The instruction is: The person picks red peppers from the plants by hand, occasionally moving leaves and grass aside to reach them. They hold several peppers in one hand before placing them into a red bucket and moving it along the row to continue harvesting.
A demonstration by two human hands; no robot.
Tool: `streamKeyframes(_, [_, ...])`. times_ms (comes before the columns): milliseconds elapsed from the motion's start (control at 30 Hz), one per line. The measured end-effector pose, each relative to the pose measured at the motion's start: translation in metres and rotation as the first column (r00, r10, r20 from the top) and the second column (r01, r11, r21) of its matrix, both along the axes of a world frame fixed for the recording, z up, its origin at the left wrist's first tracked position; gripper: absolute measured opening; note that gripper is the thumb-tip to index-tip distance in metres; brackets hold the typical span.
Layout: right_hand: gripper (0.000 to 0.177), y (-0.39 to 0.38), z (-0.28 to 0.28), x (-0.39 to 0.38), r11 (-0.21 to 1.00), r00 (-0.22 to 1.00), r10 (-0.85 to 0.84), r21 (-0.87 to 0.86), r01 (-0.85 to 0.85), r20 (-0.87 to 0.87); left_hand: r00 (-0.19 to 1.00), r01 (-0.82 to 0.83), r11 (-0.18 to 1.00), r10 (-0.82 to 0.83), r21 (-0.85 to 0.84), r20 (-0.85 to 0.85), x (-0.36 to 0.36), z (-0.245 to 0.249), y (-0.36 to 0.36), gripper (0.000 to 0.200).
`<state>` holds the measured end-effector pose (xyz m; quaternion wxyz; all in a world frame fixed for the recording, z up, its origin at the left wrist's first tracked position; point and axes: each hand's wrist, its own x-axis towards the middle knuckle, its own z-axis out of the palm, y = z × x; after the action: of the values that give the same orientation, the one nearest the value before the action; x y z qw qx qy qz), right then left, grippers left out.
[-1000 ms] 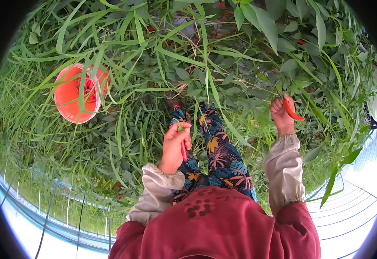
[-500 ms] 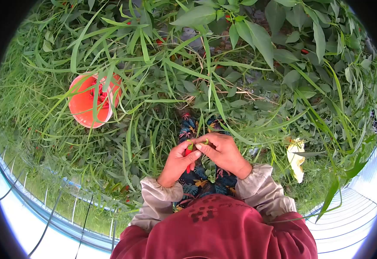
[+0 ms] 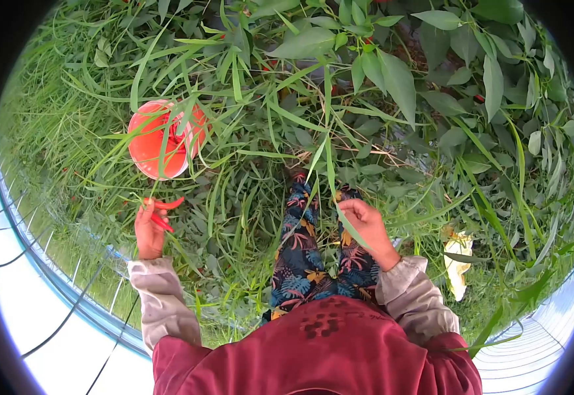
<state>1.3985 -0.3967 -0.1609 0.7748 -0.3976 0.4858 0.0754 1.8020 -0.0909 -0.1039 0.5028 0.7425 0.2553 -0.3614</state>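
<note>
Two red chili peppers (image 3: 168,205) are pinched by their green stems in my left hand (image 3: 149,230), which is stretched out on the left, just below a red bucket (image 3: 149,148). The bucket is tilted among the grass and has some red peppers inside. My right hand (image 3: 369,230) is over my right leg, fingers curled, close to a long green blade of leaf. Whether its fingers hold anything is hard to make out.
Leafy pepper plants (image 3: 392,79) fill the top and right. Tall grass (image 3: 56,131) surrounds the bucket. A pale yellow crumpled item (image 3: 456,266) lies at the right. My patterned trousers (image 3: 300,257) are between the hands.
My hands have parted. The left one moved left with the red peppers, toward the bucket; the right one shifted slightly right. The view has shifted a little, with the bucket now farther right.
</note>
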Motion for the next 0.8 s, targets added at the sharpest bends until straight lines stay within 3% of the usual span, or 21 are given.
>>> streamKeyframes(67, [0.017,-0.015,-0.006,-0.008,1.0,0.997,-0.006,-0.008,0.005,-0.075,0.998,-0.018,0.999,0.016,0.04,0.058,0.049,0.001,0.021,0.025])
streamKeyframes(133, [0.018,-0.034,-0.011,-0.011,0.999,0.996,-0.004,-0.037,0.001,-0.093,0.948,-0.183,0.874,0.036,0.451,0.316,0.068,0.0,0.019,0.03])
streamKeyframes(167, [0.023,-0.043,-0.019,-0.012,0.972,0.994,0.01,-0.232,-0.034,-0.105,0.947,-0.189,0.875,0.042,0.445,0.319,0.063,-0.004,0.023,0.03])
streamKeyframes(200, [0.029,-0.052,-0.027,-0.012,0.908,0.993,0.021,-0.414,-0.069,-0.12,0.929,-0.118,0.89,-0.057,0.44,0.365,0.05,-0.006,0.018,0.032])
streamKeyframes(233, [0.041,-0.067,-0.027,-0.006,0.778,0.972,0.131,-0.588,-0.223,-0.195,0.9,-0.046,0.896,-0.155,0.441,0.409,0.033,-0.007,0.013,0.033])
streamKeyframes(267, [0.054,-0.085,-0.026,0.005,0.595,0.933,0.218,-0.719,-0.36,-0.287,0.92,0.058,0.929,-0.192,0.365,0.341,0.012,-0.013,0.01,0.031])
streamKeyframes(333, [0.082,-0.11,-0.03,0.029,0.289,0.853,0.29,-0.809,-0.511,-0.435,0.948,0.2,0.947,-0.252,0.253,0.195,-0.051,-0.033,-0.014,0.023])
streamKeyframes(367, [0.082,-0.116,-0.042,0.038,0.294,0.853,0.293,-0.808,-0.511,-0.432,0.945,0.263,0.94,-0.296,0.216,0.14,-0.083,-0.046,-0.021,0.02])
streamKeyframes(433, [0.107,-0.131,-0.066,0.056,0.22,0.803,0.368,-0.795,-0.566,-0.469,0.911,0.395,0.906,-0.408,0.154,0.06,-0.148,-0.07,-0.028,0.017])
streamKeyframes(467, [0.107,-0.136,-0.076,0.067,0.219,0.806,0.367,-0.799,-0.56,-0.464,0.907,0.416,0.902,-0.42,0.114,0.018,-0.176,-0.073,-0.041,0.016])
streamKeyframes(533, [0.118,-0.146,-0.095,0.093,0.312,0.671,0.502,-0.61,-0.729,-0.545,0.899,0.435,0.901,-0.433,0.012,-0.057,-0.224,-0.085,-0.05,0.017])
streamKeyframes(567, [0.122,-0.151,-0.099,0.11,0.179,0.676,0.495,-0.697,-0.694,-0.546,0.895,0.442,0.896,-0.444,-0.052,-0.042,-0.241,-0.083,-0.061,0.018])
streamKeyframes(600, [0.122,-0.149,-0.112,0.13,0.18,0.674,0.507,-0.699,-0.692,-0.537,0.9,0.416,0.905,-0.424,-0.092,-0.1,-0.253,-0.081,-0.067,0.022])
streamKeyframes(633, [0.125,-0.147,-0.124,0.151,0.086,0.637,0.523,-0.708,-0.7,-0.566,0.881,0.416,0.899,-0.436,-0.138,-0.185,-0.259,-0.078,-0.068,0.022])
streamKeyframes(667, [0.127,-0.143,-0.133,0.17,-0.008,0.601,0.529,-0.712,-0.702,-0.599,0.88,0.438,0.875,-0.464,-0.207,-0.099,-0.267,-0.082,-0.066,0.02])
streamKeyframes(733, [0.125,-0.129,-0.124,0.217,0.069,0.698,0.557,-0.812,-0.579,-0.451,0.879,0.417,0.882,-0.452,-0.218,-0.149,-0.265,-0.077,-0.075,0.019])
streamKeyframes(800, [0.118,-0.109,-0.12,0.267,0.058,0.741,0.58,-0.89,-0.452,-0.338,0.889,0.387,0.894,-0.427,-0.227,-0.167,-0.253,-0.078,-0.072,0.019])
